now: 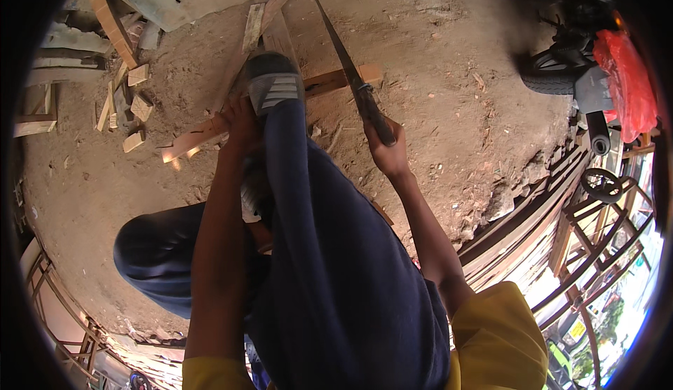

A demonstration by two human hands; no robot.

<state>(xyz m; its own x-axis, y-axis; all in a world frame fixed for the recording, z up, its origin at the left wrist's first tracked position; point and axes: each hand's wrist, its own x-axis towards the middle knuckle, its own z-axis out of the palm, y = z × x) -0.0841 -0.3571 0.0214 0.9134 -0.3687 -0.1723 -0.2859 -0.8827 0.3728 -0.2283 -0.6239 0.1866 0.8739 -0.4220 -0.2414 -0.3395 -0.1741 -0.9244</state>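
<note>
Wooden plank (193, 141) lies on a dirt floor, left of the upper centre. At its visible right part is the person's left hand (242, 120), touching it, fingers partly bent; I cannot tell how firmly they grip. Just beside the hand is a dark, striped shoe (275, 85). Further right, a long, tapering, saw-like blade (341, 46) points up and left, its handle held in the closed right hand (390, 153). At far right hangs a red plastic bag (622, 81).
</note>
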